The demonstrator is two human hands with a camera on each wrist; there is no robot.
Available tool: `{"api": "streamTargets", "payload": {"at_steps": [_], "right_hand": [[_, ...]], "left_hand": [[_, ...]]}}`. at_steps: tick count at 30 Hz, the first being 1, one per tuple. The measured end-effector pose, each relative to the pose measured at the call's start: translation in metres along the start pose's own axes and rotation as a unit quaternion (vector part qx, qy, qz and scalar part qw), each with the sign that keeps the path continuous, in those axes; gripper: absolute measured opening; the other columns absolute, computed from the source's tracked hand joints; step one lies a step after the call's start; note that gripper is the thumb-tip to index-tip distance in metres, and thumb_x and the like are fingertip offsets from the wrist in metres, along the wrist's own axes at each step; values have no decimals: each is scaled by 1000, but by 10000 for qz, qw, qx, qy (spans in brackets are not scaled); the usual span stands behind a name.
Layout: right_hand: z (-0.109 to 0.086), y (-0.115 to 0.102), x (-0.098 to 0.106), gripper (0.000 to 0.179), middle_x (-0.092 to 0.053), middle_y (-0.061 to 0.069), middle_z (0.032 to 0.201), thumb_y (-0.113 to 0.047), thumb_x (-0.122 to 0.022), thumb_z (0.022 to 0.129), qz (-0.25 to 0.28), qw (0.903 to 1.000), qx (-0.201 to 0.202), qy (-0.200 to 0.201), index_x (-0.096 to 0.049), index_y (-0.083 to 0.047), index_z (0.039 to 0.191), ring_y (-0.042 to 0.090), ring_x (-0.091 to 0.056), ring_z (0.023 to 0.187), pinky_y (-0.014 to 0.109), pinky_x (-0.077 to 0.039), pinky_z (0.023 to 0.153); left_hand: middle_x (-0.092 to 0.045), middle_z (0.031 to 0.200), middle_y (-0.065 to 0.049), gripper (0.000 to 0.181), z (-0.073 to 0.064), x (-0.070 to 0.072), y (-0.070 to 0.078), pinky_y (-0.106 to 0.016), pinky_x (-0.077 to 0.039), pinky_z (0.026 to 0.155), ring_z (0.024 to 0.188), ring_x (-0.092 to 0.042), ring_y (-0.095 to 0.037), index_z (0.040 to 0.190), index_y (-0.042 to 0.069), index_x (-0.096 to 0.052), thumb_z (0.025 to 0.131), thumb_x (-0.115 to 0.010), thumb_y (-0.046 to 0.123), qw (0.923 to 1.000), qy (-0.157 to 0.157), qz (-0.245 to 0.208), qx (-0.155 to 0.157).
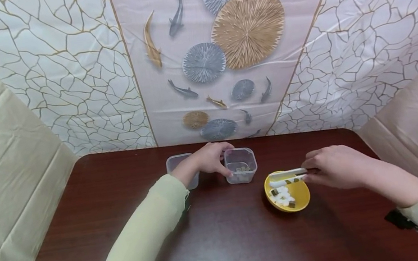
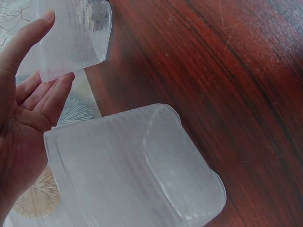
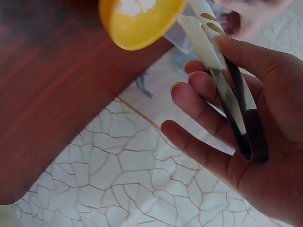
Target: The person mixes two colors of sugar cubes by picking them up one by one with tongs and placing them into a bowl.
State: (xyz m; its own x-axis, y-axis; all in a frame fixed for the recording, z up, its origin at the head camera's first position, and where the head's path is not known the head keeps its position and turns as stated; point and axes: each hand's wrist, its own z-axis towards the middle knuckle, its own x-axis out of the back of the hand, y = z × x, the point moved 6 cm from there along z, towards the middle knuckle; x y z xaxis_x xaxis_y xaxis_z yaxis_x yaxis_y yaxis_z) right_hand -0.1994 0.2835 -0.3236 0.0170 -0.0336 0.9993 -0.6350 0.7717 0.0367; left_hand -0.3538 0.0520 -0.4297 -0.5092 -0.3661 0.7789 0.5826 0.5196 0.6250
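**Tongs over the yellow bowl, other hand on a tub**

I see the tongs (image 1: 288,176) in my right hand (image 1: 336,168), their white tips reaching over the near rim of the yellow bowl (image 1: 301,198). The bowl sits on the brown table (image 1: 227,246), right of centre, with white and dark pieces (image 1: 282,195) in it. The right wrist view adds what the head view hides: the tongs' dark handles (image 3: 239,118) lie across the palm, thumb on one side and curled fingers (image 3: 201,111) on the other, so the hand has hold of them; the bowl shows from its side there, but not whether the tips carry a piece.

My left hand (image 1: 207,160) rests between two clear tubs. Its fingertips touch the right tub (image 1: 241,165), which holds a few dark pieces. The left tub (image 1: 179,165) stands just behind the wrist. In the left wrist view the fingers (image 2: 47,92) are nearly straight and loosely spread beside both tubs' ribbed walls, gripping nothing.
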Motion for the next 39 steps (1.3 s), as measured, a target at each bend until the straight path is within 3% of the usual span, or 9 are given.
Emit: {"api": "streamTargets", "payload": {"at_steps": [6, 11, 15, 21, 28, 35, 39], "right_hand": [[24, 2, 20, 17, -48, -18, 77, -28, -80, 97, 94, 9997, -23, 203, -68, -28, 85, 1, -44, 64, 30, -41, 56], [57, 0, 22, 13, -56, -14, 80, -29, -77, 99, 119, 9999, 86, 59, -71, -23, 89, 9, -56, 69, 39, -49, 58], [84, -2, 14, 19, -58, -9, 78, -30, -76, 99, -24, 9995, 95, -285, -69, -20, 85, 13, -58, 69, 42, -51, 61], [115, -2, -5, 26, -54, -4, 75, -33, -74, 101, -284, 9944, 5, -1013, -67, -19, 80, 14, -50, 66, 36, -44, 58], [136, -8, -16, 22, -59, -5, 74, -34, -76, 100, -313, 9887, 18, -1465, -73, -18, 85, 14, -55, 68, 36, -50, 61], [149, -13, -21, 27, -51, -6, 65, -32, -78, 98, -392, 9837, 165, -1745, -69, -18, 76, 14, -47, 61, 31, -41, 58], [155, -16, -21, 28, -54, -6, 65, -34, -79, 96, -545, 9813, 101, -1842, -71, -17, 75, 15, -49, 61, 33, -45, 58]], "left_hand": [[-65, 142, -14, 81, -3, -1, -1, -32, -52, 112, 128, -65, -26, 149, 1, -56, 81, -95, 22, 9999, -12, -51, 88], [-64, 145, -15, 82, -6, -3, -1, -33, -51, 113, 132, -64, -27, 150, 0, -55, 81, -94, 21, 9998, -51, -124, 138], [-64, 146, -15, 82, -7, -3, -1, -32, -51, 113, 132, -64, -28, 150, -1, -55, 81, -94, 21, 9999, -63, -79, 120], [-64, 144, -15, 83, -5, -4, 0, -31, -51, 112, 130, -65, -27, 149, -1, -55, 80, -95, 21, 10000, -23, -32, 53], [-65, 142, -14, 81, -2, -5, 1, -30, -52, 111, 129, -66, -25, 149, 0, -55, 80, -94, 20, 10000, -13, -40, 66], [-64, 142, -14, 82, -2, -2, 5, -31, -53, 111, 129, -65, -26, 150, 0, -54, 82, -94, 21, 9999, -79, -11, 64], [-64, 142, -15, 82, -2, 0, 5, -31, -53, 110, 129, -65, -26, 150, -1, -54, 82, -94, 21, 9999, -90, -6, 43]]}}
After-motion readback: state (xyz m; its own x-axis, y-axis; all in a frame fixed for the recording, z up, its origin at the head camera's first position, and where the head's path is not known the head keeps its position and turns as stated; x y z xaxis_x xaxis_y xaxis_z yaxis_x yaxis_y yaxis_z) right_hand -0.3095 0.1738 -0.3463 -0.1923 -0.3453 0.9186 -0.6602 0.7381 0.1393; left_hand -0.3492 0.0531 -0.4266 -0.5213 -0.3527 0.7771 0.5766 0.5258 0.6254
